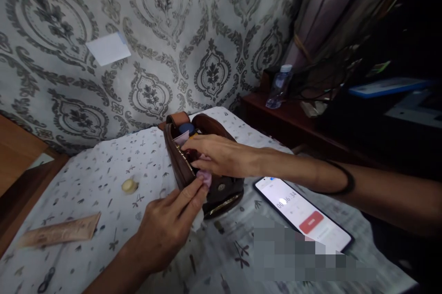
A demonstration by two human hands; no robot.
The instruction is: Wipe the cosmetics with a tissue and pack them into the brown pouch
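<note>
In the head view, your right hand (221, 156) lies across the open mouth of a brown leather zip pouch (221, 188), its fingers (193, 144) dipping into the opening; you cannot tell whether they are clamped on anything inside. Your left hand (169, 225) is at the pouch's near edge, thumb and fingers together on a pale pink item (204, 178), with a white tissue (197, 219) just below. Inside the pouch, at the far end, you see a round blue object (187, 128) and a pink piece (182, 137).

The pouch sits mid-scene on a white patterned cloth (103, 183). A smartphone (300, 211) showing a timer lies just right of it, a flattened beige tube (58, 232) lies well left, and a small cream lump (129, 186) lies nearer the pouch. Far right, a plastic bottle (279, 87) stands on a dark wooden shelf (272, 119).
</note>
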